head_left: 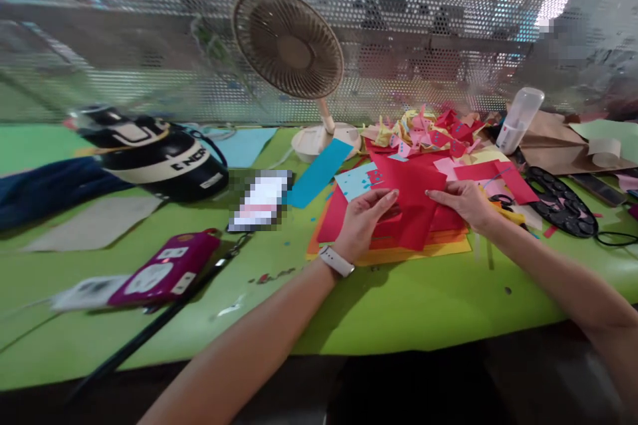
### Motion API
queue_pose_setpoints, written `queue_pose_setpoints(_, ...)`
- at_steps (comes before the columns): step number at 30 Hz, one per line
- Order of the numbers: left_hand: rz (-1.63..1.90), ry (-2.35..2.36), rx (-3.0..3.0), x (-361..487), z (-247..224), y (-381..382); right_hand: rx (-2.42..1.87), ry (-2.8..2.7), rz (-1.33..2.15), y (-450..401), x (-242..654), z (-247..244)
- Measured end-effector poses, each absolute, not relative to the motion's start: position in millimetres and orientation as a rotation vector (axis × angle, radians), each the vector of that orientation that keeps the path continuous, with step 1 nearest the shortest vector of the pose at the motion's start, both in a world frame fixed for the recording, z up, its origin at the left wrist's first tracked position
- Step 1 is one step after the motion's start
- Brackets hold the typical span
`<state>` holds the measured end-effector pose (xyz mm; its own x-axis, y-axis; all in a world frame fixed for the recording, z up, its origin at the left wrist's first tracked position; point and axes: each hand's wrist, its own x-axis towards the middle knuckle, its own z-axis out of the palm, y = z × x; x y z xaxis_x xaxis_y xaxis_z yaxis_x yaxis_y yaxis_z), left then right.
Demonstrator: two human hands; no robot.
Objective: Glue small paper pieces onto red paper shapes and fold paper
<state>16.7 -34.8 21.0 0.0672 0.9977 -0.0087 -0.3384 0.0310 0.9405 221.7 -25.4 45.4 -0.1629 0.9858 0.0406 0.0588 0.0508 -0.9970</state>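
Two pinches: my left fingers and right fingers hold red paper above paper stack, back from front edge of table. Uneven pull could tear it; fan, if running, might scatter scraps.

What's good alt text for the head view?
A person's left hand and right hand pinch red paper above a stack of colored sheets on a green table. Behind are a heap of cut paper scraps and a fan; a dark bottle is at left.

Head-worn view, facing forward and down, above table
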Motion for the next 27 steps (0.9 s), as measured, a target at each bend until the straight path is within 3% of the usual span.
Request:
queue_pose_setpoints(15,1.313,0.881,0.901,26,17,-38,-1.110,-1.559,1.111,-38,211,41)
queue_pose_setpoints(27,1.563,0.832,0.772,11,26,-21,-1.133,-1.574,1.028,-41,210,46)
